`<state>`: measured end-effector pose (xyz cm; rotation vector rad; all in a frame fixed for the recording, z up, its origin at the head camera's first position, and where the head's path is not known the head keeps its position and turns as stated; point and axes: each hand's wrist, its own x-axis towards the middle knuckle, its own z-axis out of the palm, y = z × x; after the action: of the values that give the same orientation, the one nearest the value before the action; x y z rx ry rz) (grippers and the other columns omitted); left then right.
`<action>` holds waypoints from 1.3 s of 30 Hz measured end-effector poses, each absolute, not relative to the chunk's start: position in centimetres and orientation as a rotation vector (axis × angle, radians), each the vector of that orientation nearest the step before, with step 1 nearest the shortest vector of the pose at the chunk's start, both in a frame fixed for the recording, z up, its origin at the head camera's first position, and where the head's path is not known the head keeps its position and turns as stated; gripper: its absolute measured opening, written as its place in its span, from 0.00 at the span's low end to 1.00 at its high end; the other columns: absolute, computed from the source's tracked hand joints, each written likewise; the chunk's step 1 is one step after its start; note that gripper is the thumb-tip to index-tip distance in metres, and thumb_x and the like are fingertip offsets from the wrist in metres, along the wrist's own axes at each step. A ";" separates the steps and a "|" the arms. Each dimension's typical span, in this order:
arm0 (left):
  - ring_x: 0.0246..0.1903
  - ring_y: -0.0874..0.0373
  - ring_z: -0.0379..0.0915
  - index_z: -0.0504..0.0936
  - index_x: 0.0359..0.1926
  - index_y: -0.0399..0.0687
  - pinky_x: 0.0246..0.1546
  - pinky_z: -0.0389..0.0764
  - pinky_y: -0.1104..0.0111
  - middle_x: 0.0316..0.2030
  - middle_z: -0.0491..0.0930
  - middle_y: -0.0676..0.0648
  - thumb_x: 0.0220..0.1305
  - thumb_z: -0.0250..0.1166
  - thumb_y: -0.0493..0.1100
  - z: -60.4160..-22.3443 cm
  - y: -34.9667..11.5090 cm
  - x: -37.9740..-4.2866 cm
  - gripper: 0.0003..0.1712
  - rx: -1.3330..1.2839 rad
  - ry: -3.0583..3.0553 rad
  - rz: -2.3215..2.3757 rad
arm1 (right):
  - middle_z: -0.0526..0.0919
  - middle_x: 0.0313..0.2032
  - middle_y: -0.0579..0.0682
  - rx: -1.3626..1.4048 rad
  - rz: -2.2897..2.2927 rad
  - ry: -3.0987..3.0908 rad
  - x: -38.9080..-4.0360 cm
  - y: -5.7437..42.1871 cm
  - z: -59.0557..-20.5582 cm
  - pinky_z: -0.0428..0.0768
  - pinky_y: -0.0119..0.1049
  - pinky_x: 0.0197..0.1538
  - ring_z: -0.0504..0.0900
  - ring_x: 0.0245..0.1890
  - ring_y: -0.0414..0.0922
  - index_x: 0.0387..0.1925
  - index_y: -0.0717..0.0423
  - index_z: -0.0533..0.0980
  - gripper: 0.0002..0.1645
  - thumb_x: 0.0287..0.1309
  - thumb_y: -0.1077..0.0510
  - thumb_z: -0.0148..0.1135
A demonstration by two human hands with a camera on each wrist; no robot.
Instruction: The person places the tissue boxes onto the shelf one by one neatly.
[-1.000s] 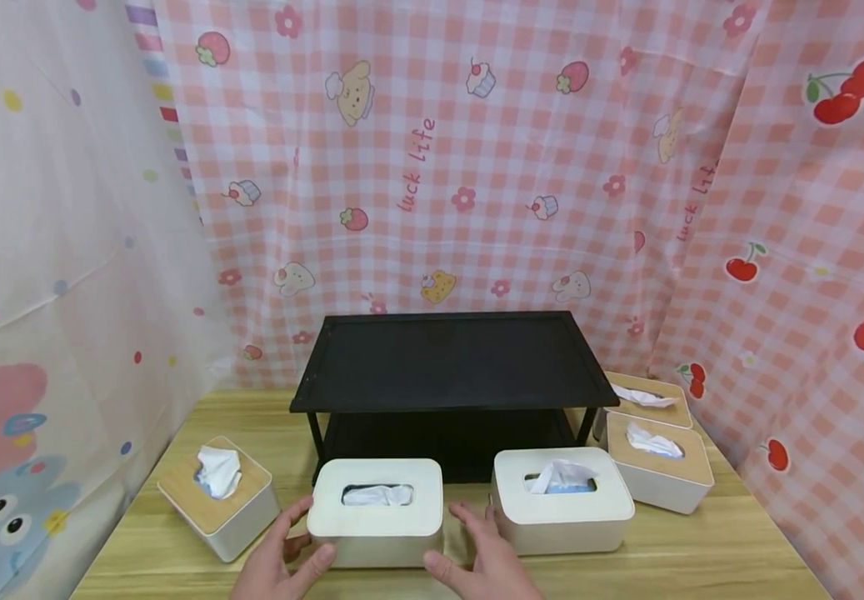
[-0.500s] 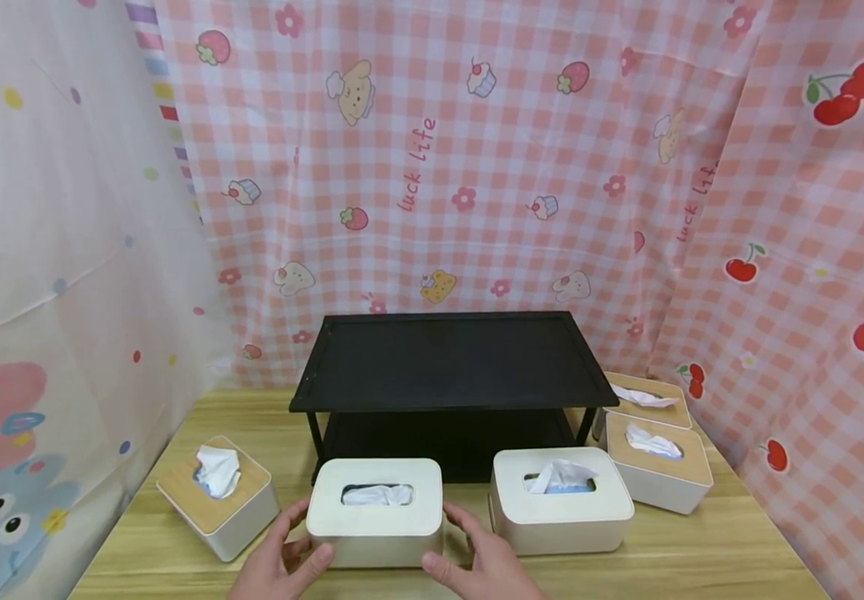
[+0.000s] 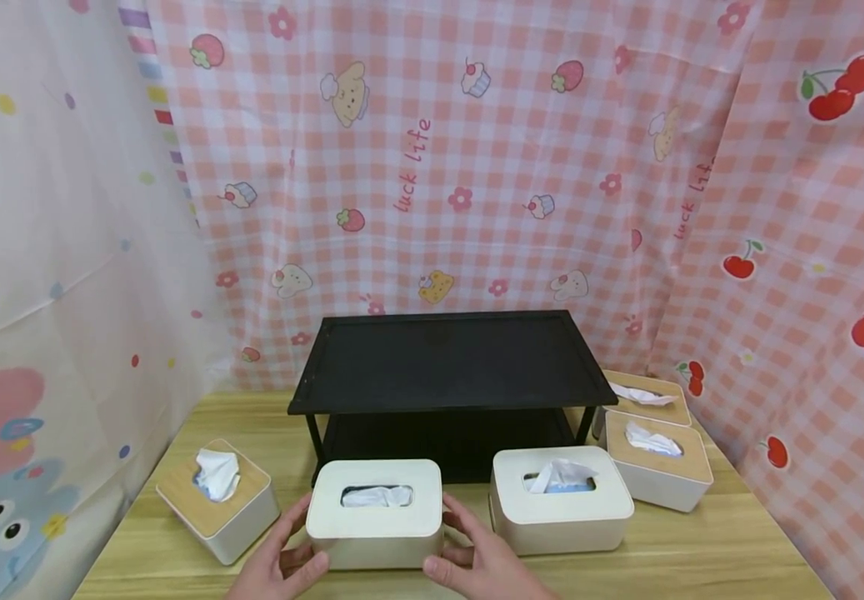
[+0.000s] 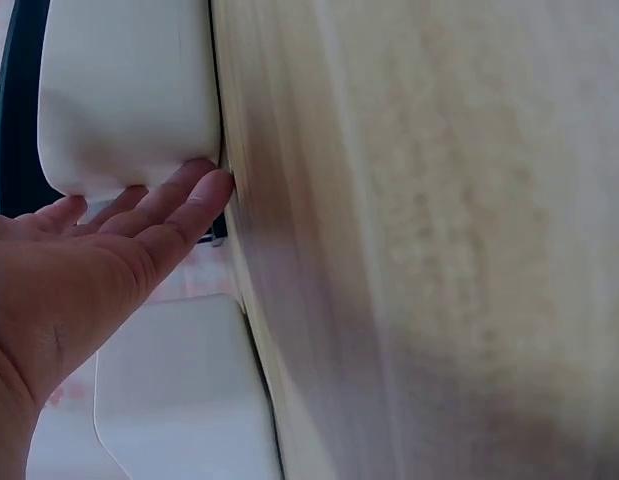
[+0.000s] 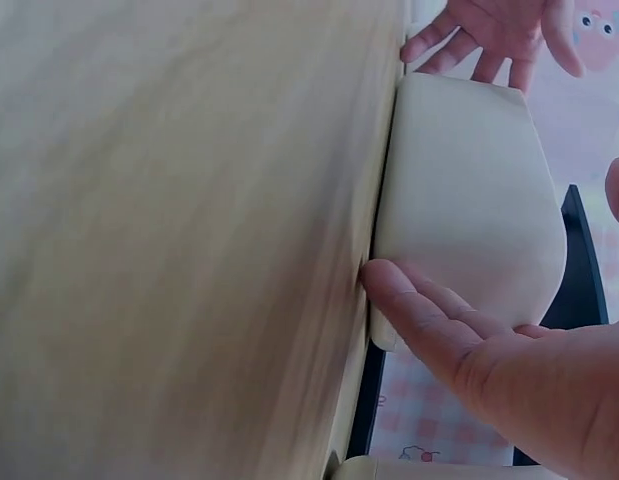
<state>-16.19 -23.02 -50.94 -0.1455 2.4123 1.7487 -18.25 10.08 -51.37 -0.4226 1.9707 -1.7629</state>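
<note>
A cream tissue box (image 3: 374,533) with an oval slot and white tissue inside sits on the table before the black rack. At its left end is my left hand (image 3: 279,554); in the left wrist view the fingertips (image 4: 214,187) touch the box's side, fairly straight. My right hand (image 3: 480,554) stands at the opposite end, its fingers (image 5: 429,325) extended along that side in the right wrist view. Both thumbs lie toward the front. A second cream tissue box (image 3: 562,537), tissue poking out, stands just right of my right hand.
The black two-tier rack (image 3: 450,362) stands behind the boxes. A wood-topped tissue box (image 3: 210,517) sits angled at the left. Two more wood-topped boxes are at the right, one nearer (image 3: 671,487) and one behind (image 3: 671,412). Patterned curtains (image 3: 446,150) enclose the wooden table (image 3: 716,550).
My right hand has moved left from a gap beside the box to its right end. The left hand has barely shifted. The box stays in place; the view tilts slightly.
</note>
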 end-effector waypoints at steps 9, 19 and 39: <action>0.62 0.33 0.81 0.55 0.85 0.46 0.57 0.87 0.50 0.80 0.57 0.24 0.68 0.74 0.52 -51.1 -23.4 -16.3 0.54 -0.110 2.392 1.739 | 0.60 0.78 0.75 -0.426 -1.791 1.960 -18.5 9.9 -51.6 0.86 0.55 0.62 0.80 0.66 0.69 0.85 0.53 0.51 0.53 0.72 0.49 0.71; 0.61 0.39 0.82 0.58 0.84 0.45 0.58 0.87 0.57 0.79 0.60 0.27 0.65 0.76 0.49 -51.3 -23.0 -16.1 0.54 -0.080 2.421 1.798 | 0.58 0.79 0.75 -0.444 -1.824 1.899 -18.5 10.1 -51.7 0.86 0.52 0.63 0.81 0.66 0.65 0.86 0.54 0.49 0.54 0.72 0.51 0.71; 0.69 0.20 0.68 0.48 0.86 0.42 0.57 0.87 0.58 0.82 0.48 0.22 0.70 0.71 0.43 -51.3 -22.5 -16.8 0.54 0.084 2.280 1.956 | 0.48 0.82 0.73 -0.518 -1.869 1.894 -19.0 9.6 -51.1 0.85 0.43 0.64 0.74 0.73 0.65 0.87 0.56 0.41 0.59 0.73 0.51 0.69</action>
<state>-16.83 -22.49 -51.31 0.0844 2.2800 1.9555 -18.95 9.63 -51.06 -0.5179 1.8940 -1.8692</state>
